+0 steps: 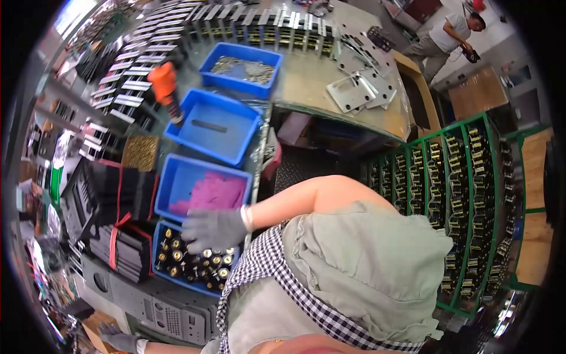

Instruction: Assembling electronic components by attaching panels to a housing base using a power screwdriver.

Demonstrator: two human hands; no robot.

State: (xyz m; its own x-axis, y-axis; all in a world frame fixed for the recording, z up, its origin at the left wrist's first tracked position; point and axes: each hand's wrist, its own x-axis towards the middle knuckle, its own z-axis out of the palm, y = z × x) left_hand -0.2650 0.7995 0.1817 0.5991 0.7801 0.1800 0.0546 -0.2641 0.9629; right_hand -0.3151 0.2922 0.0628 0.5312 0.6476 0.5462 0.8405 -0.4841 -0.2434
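Note:
My right hand (215, 230), in a grey glove, hovers over the near edge of a blue bin (206, 289) of round black parts with brass-coloured centres (177, 255). Its fingers are stretched out, and nothing shows in them; the palm side is hidden. Just beyond, a blue bin (167, 177) contains a crumpled pink cloth or glove (215, 192). At the lower left, my left hand (118, 339), gloved in grey too, lies beside a cardboard box (94, 330) with its fingers apart. Whether it touches the box I cannot tell.
An orange power screwdriver (164, 85) hangs above the bench. Black panels (121, 251) are bundled with red straps. Two more blue bins, one with small metal pieces (242, 69), stand farther back. A green rack (466, 218) is at right; a person (448, 38) stands far right.

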